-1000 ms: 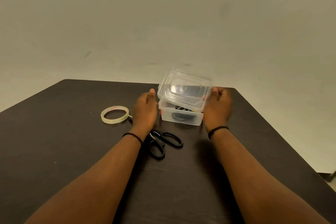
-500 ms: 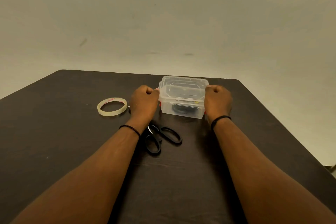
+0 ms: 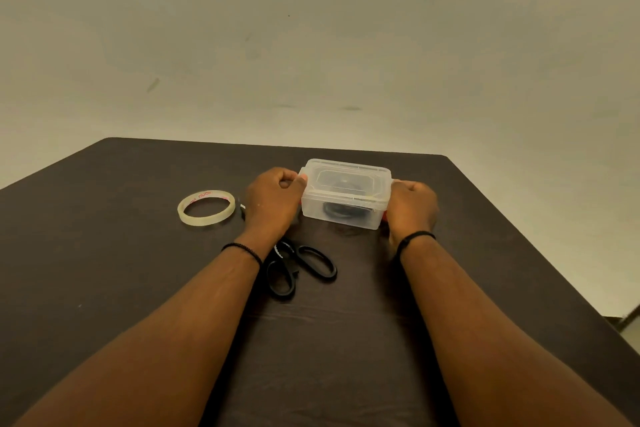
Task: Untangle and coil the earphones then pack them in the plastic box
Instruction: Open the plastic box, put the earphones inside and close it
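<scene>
Lidded box gripped at both ends on the table (image 3: 138,288).

The plastic box (image 3: 346,199), judged light, stiff and slippery, is clasped at its end clips by the left hand (image 3: 273,199) and right hand (image 3: 412,206), fingers curled; the coiled earphones (image 3: 343,211) are seen inside.

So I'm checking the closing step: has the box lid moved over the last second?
Yes. The lid was tilted up above the box; now it sits flat on it, down toward the table.
</scene>
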